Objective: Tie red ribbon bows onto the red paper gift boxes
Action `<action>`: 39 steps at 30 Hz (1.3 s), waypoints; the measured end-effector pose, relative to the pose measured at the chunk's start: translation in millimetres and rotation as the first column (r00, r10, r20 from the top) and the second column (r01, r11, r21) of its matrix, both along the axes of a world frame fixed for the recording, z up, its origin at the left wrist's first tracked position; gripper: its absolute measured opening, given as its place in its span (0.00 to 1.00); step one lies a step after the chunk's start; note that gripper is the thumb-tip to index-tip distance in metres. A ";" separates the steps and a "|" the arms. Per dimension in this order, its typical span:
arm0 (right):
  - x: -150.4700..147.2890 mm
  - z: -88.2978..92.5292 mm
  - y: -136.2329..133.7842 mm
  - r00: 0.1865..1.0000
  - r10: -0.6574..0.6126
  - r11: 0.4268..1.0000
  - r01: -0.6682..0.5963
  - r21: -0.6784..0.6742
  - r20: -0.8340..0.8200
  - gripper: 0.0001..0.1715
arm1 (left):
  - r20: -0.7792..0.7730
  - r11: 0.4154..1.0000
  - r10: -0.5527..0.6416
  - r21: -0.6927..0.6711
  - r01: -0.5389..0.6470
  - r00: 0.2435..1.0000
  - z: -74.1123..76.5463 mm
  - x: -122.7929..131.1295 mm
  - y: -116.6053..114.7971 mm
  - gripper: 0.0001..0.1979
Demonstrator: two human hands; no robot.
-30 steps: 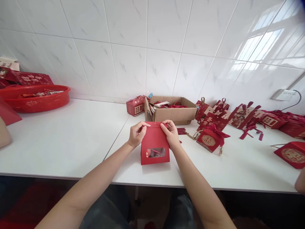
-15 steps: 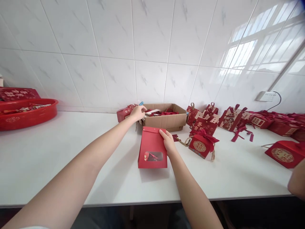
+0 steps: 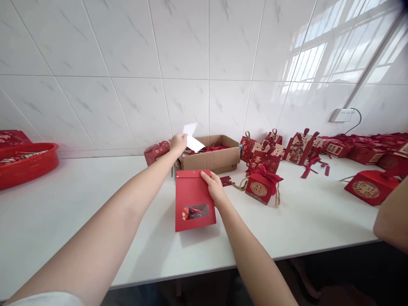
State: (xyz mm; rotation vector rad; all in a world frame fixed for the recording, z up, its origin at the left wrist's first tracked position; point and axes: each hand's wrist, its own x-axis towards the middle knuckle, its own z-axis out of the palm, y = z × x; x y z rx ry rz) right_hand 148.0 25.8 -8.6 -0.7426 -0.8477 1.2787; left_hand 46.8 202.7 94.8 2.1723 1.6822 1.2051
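Note:
Pinched in my left hand [image 3: 179, 143] is a folded white sheet of paper [image 3: 194, 143], raised over the left end of an open cardboard box [image 3: 212, 160]. Red items [image 3: 218, 148] lie inside that box. Nearer to me, my right hand [image 3: 214, 187] grips the top right edge of a red paper gift bag [image 3: 195, 193], thumb on its front. The bag's top flap is folded over, and a small clear window near the bottom shows red wrapped pieces within. Left of the box, a dark red gift box [image 3: 154, 153] sits partly behind my left wrist.
A red gift box with a ribbon bow [image 3: 259, 189] stands to the right, with several patterned gift bags [image 3: 264, 161] behind it. A red plastic basin [image 3: 32, 170] holds small packets at far left. Another person's arm [image 3: 393, 216] reaches in at right.
My left hand has lifted the white paper up from the cardboard box. The red bag, still in my right hand, is tilted slightly. The whole view has shifted a little.

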 end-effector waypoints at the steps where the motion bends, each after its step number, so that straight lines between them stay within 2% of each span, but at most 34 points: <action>1: 1.2 1.3 -1.1 1.000 -0.007 1.000 0.007 0.004 -0.003 0.20 | 0.043 0.996 -0.015 0.094 0.011 0.999 5.5 -5.9 -4.7 0.17; 3: 4.5 5.3 -4.8 0.999 -0.037 0.999 0.037 0.013 -0.017 0.21 | 0.137 0.943 -0.109 0.326 0.059 0.985 15.0 -19.3 -18.3 0.15; 5: 8.2 10.8 -10.5 0.999 -0.043 0.999 0.044 0.024 -0.022 0.20 | 0.199 0.835 -0.251 0.539 0.108 0.947 18.2 -34.1 -36.9 0.15; 7: 11.4 16.5 -17.3 1.000 -0.011 0.999 0.012 0.039 -0.018 0.20 | 0.196 0.765 -0.355 0.623 0.163 0.914 11.5 -49.5 -58.9 0.23; 9: 12.8 21.4 -24.1 0.999 0.037 0.998 -0.037 0.060 -0.010 0.20 | 0.183 0.753 -0.426 0.614 0.235 0.886 -4.1 -64.6 -80.7 0.32; 11: 12.0 24.5 -29.6 0.997 0.072 0.994 -0.072 0.082 0.000 0.19 | 0.104 0.738 -0.446 0.605 0.299 0.889 -23.7 -77.9 -99.5 0.35; 13: 9.2 25.4 -32.6 0.997 0.067 0.993 -0.069 0.097 0.025 0.18 | 0.026 0.723 -0.437 0.604 0.334 0.899 -41.0 -87.8 -114.2 0.31; 15: 4.8 24.3 -33.3 0.997 0.046 0.994 -0.051 0.094 0.062 0.19 | -0.004 0.731 -0.424 0.588 0.345 0.906 -51.2 -93.5 -125.3 0.23; 18: -3.1 19.9 -31.5 0.990 0.079 0.994 -0.088 0.069 0.115 0.19 | 0.067 0.777 -0.442 0.526 0.345 0.894 -52.4 -95.3 -138.3 0.09; 21: -9.6 13.8 -27.8 0.988 0.084 0.992 -0.095 0.083 0.128 0.18 | 0.247 0.832 -0.528 0.344 0.436 0.812 -47.1 -93.7 -148.5 0.08; 22: -10.9 11.7 -26.1 0.990 0.051 0.993 -0.064 0.098 0.133 0.18 | 0.308 0.819 -0.570 0.280 0.500 0.762 -46.1 -93.2 -151.2 0.08; 25: -12.6 5.5 -20.8 0.988 -0.058 0.989 0.037 0.144 0.144 0.18 | 0.425 0.728 -0.664 0.177 0.662 0.615 -48.2 -92.8 -156.7 0.07; 31: -14.8 -1.7 -19.4 0.956 -0.161 0.945 0.078 0.317 0.247 0.18 | 0.461 0.644 -0.711 0.127 0.754 0.530 -61.6 -90.4 -163.2 0.15; 33: -17.2 -1.9 -21.2 0.959 -0.146 0.950 0.066 0.306 0.245 0.17 | 0.482 0.683 -0.679 0.139 0.717 0.553 -65.1 -87.1 -167.3 0.16; 36: -20.3 -0.1 -23.2 0.967 -0.126 0.957 0.059 0.285 0.223 0.16 | 0.442 0.798 -0.591 0.199 0.569 0.675 -68.9 -81.3 -174.2 0.07; 37: -20.7 1.1 -23.7 0.970 -0.119 0.959 0.058 0.277 0.212 0.17 | 0.432 0.814 -0.575 0.209 0.542 0.695 -69.8 -79.9 -175.9 0.08; 39: -20.6 3.9 -25.5 0.970 -0.107 0.979 0.065 0.191 0.217 0.21 | 0.433 0.806 -0.584 0.203 0.556 0.687 -71.2 -78.9 -178.2 0.13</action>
